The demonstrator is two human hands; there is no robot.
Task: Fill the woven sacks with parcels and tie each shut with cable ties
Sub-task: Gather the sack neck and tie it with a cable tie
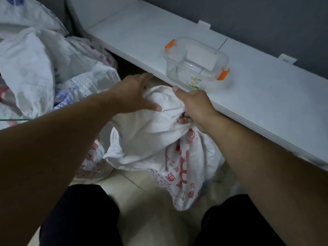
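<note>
Head view, the only one. White woven plastic sack with red printed characters [177, 157] stands on the pale tiled floor [156, 219], half under the front edge of the long white shelf board [266, 96]. Its top cloth is bunched into a rumpled neck between both hands. Right hand [197, 107] has its fingers curled tight round the gathered neck, thumb lying along the top toward the shelf edge; something small and dark shows at the fingertips, possibly a cable tie, too small to tell. Left hand [136, 93] lies flat on the bunched cloth, fingers straight and spread, pressing it down, gripping nothing. Judgement: sack looks filled and the closing step is in hand, neck gathered but no tie visibly cinched. Next move likely calls for holding the neck squeezed with the right hand while the left brings a tie round it and pulls it snug; slack cloth could slip loose if the grip relaxes. Clear plastic lidded box with orange clips [197, 63] sits on the shelf just beyond the hands; contents hard to read through the walls, perhaps one pale block. More white woven sacks with blue and red print [53, 68] heaped at left. No parcels visible; sack contents hidden. Sack base partly cut off by dark-trousered knees [79, 219].
</note>
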